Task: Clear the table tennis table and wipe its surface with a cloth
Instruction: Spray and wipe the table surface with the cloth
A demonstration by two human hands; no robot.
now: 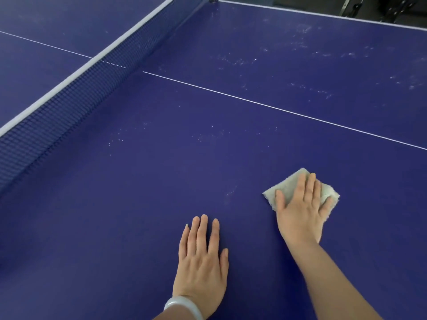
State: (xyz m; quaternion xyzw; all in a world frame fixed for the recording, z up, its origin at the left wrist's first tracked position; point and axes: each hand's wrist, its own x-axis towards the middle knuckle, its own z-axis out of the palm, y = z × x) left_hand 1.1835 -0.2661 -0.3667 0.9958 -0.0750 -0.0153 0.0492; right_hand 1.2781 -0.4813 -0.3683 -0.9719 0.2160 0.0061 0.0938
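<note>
Right grip [300, 209] presses flat-fingered on the cloth [286, 185]; left grip [203, 257] rests flat, holding nothing, on the blue tabletop [138, 204].

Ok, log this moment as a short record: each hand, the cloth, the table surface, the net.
left hand: flat on the table tennis table, fingers straight, holds nothing; pale bracelet on the wrist
right hand: presses flat on the cloth
cloth: pale, folded, lying on the table
surface: blue, whitish dusty marks, densest beyond the centre line
net: stretched at left, white top band
</note>
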